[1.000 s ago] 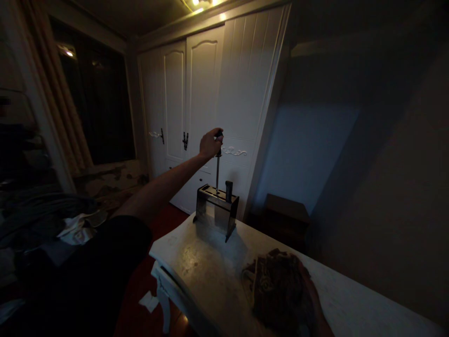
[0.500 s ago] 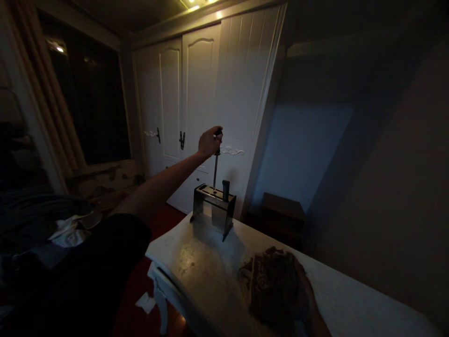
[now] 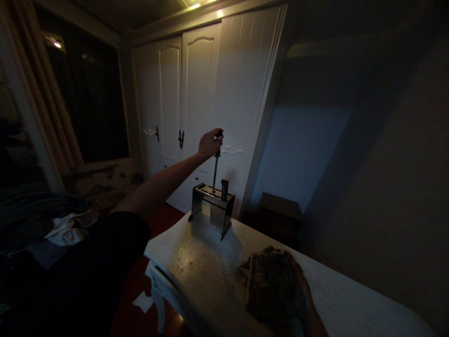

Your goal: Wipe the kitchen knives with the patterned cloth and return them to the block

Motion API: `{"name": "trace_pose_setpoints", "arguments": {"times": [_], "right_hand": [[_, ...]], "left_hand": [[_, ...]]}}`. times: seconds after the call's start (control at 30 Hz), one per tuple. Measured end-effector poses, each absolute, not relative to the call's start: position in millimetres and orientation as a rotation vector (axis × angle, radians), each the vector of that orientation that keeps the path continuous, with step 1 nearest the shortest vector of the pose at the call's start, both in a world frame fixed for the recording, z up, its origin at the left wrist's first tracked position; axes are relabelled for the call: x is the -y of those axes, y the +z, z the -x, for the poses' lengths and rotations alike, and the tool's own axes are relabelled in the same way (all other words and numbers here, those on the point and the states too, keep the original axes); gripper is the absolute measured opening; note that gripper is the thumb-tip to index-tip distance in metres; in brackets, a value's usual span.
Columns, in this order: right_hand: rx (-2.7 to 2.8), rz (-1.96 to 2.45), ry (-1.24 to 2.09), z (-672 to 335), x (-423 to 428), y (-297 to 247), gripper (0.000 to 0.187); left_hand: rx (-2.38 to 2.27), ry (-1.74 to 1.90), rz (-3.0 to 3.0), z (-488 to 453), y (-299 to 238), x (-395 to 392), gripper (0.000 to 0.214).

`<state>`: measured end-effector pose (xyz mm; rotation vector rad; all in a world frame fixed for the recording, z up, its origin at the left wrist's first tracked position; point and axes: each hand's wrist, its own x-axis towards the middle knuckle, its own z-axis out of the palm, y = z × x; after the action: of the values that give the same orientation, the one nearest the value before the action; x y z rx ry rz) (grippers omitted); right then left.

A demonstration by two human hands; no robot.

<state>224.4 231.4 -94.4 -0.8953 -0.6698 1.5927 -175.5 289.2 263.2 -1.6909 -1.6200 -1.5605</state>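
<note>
My left hand [image 3: 209, 142] is closed around the black handle of what looks like a sharpening steel [image 3: 215, 171], held nearly upright. Its thin metal rod points down, with the tip at the slotted top of a metal knife rack [image 3: 212, 210]. Another black handle [image 3: 225, 188] sticks up from the rack's right side. Near the front of the table, a brown patterned cloth [image 3: 268, 285] lies bunched in my right hand [image 3: 304, 290]. The cloth and the dark hide most of that hand's fingers.
The rack stands at the far left end of a white marbled table [image 3: 189, 264]. Behind it rises a white wardrobe [image 3: 199, 84]. A dark brown cabinet [image 3: 282, 213] is beyond the table's far edge. White paper [image 3: 143, 302] lies on the red floor; piled fabric [image 3: 68, 229] is at left.
Both hands keep their grip with almost no movement. The whole view has shifted slightly; the steel's tip stays at the rack's top.
</note>
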Motion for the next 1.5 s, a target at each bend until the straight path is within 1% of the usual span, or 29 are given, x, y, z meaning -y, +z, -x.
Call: {"name": "trace_pose_setpoints", "arguments": {"times": [0.17, 0.5, 0.8, 0.93, 1.07, 1.27, 1.5], "right_hand": [[0.682, 0.914, 1.660, -227.8, -235.7, -100.6, 0.042], [0.672, 0.934, 1.648, -231.8, -241.8, -105.6, 0.036], [0.597, 0.864, 1.797, -228.3, -231.8, -90.6, 0.049], [0.582, 0.883, 1.789, -227.3, -228.9, -84.4, 0.047], [0.581, 0.920, 1.747, -227.3, -229.8, -86.8, 0.043], [0.597, 0.891, 1.786, -230.1, -233.2, -95.0, 0.041], [0.618, 0.882, 1.764, -229.5, -233.9, -95.0, 0.041]], "left_hand": [[1.622, -1.560, 1.694, 174.4, 263.1, -286.5, 0.033], [1.613, -1.619, 1.723, 175.4, 263.9, -291.2, 0.034], [1.589, -1.614, 1.733, 173.8, 261.1, -294.5, 0.033], [1.591, -1.547, 1.741, 174.2, 259.0, -296.1, 0.033], [1.608, -1.558, 1.732, 173.5, 256.5, -295.3, 0.034], [1.617, -1.597, 1.745, 175.6, 239.8, -298.3, 0.034], [1.739, -1.553, 1.717, 182.8, 201.3, -300.6, 0.035]]}}
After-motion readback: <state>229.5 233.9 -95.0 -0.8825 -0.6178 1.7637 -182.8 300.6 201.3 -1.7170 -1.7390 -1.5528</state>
